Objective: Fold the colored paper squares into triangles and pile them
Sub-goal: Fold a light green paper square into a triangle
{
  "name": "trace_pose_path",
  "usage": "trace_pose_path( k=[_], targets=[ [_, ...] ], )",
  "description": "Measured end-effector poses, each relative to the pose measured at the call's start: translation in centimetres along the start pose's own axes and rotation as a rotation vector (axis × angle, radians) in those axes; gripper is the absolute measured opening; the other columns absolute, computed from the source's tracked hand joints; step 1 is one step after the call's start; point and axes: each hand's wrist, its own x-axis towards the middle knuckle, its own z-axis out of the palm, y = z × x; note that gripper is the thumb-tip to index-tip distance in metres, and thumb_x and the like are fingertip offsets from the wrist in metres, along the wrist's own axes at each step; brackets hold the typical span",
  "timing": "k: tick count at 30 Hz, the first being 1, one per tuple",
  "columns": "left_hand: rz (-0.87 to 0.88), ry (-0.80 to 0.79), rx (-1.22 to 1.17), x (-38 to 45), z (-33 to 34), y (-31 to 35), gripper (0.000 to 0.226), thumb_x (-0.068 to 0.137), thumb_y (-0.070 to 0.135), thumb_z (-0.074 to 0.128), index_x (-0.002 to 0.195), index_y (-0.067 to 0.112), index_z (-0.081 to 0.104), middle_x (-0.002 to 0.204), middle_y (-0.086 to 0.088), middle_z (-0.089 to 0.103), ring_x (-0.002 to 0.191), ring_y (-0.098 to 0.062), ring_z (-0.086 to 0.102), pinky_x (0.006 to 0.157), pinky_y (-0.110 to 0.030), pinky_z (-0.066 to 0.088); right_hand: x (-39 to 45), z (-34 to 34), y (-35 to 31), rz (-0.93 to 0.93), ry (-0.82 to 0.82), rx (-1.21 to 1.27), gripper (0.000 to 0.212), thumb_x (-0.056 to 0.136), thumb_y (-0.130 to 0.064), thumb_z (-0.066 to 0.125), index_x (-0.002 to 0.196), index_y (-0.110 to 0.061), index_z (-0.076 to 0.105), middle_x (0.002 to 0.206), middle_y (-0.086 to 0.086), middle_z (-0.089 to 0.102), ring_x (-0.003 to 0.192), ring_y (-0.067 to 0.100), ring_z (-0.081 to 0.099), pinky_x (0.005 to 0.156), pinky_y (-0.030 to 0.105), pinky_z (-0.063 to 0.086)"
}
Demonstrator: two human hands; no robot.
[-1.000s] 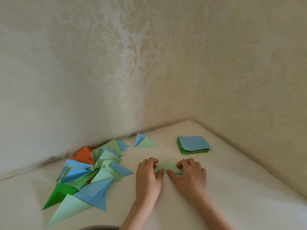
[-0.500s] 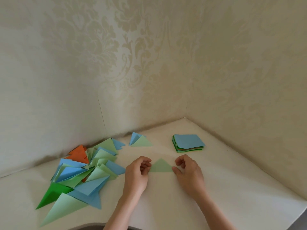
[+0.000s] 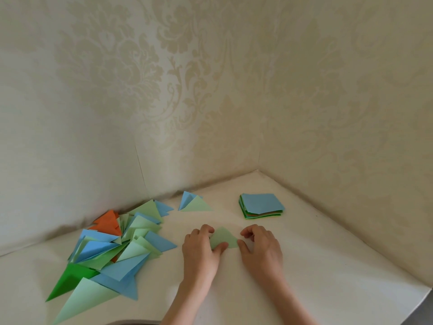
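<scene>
- Head view: a small light green paper triangle lies flat on the white table, between the two hands and in front of the room corner.
- The left hand pinches the triangle's left part: its thumb lies on the lower edge of the paper and its curled fingers sit at the left corner.
- The right hand has its thumb tip touching the triangle's right corner; its fingers are curled above the table and clasp nothing.
- A pile of folded triangles in blue, light green, dark green and orange spreads over the table's left side, near the wall.
- A separate blue and light green folded pair lies beyond the hands, close to the wall.
- A stack of unfolded paper squares, blue on top, sits beyond the right hand, apart from it.
- Patterned cream wallpaper covers both walls.
</scene>
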Motion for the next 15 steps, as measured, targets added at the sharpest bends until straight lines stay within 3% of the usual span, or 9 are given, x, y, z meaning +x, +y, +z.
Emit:
trace_pose_path(
  k=[5,11,13,15],
  targets=[
    [0.035,-0.042,-0.016,-0.2,-0.9,-0.2,0.021,0.088,0.029,0.065,0.108,0.028,0.059,0.095,0.009,0.065,0.091,-0.015,0.052,0.079,-0.03,0.043,0.0,0.1,0.1,-0.013,0.006,0.007,0.015,0.081,-0.026,0.067,0.094,-0.028,0.06,0.092,-0.017,0.056,0.09,0.012,0.053,0.079,0.028,0.041],
    [-0.024,0.023,-0.244,1.4,-2.3,-1.8,0.017,0.089,0.012,0.063,0.093,0.029,0.063,0.078,0.009,0.064,0.073,-0.004,0.058,0.062,-0.011,0.039,0.1,-0.1,0.3,0.024,0.006,0.147,0.019,0.08,-0.031,0.073,0.093,-0.03,0.059,0.091,-0.017,0.057,0.085,0.004,0.053,0.078,0.024,0.044],
    [-0.066,0.098,-0.271,3.1,-2.8,-2.3,0.016,0.089,0.012,0.064,0.091,0.028,0.063,0.077,0.009,0.064,0.072,-0.007,0.058,0.063,-0.014,0.039,0.7,-0.6,0.1,0.053,0.055,0.251,0.019,0.079,-0.029,0.075,0.094,-0.029,0.063,0.096,-0.015,0.057,0.084,0.003,0.054,0.074,0.019,0.043],
    [-0.099,0.142,-0.274,5.0,-3.0,-2.9,0.014,0.088,0.013,0.066,0.091,0.027,0.063,0.079,0.008,0.064,0.072,-0.012,0.059,0.066,-0.024,0.04,2.0,-1.1,0.3,0.004,0.191,0.171,0.021,0.078,-0.023,0.077,0.096,-0.025,0.066,0.101,-0.01,0.06,0.09,0.009,0.058,0.077,0.025,0.043]
  ],
)
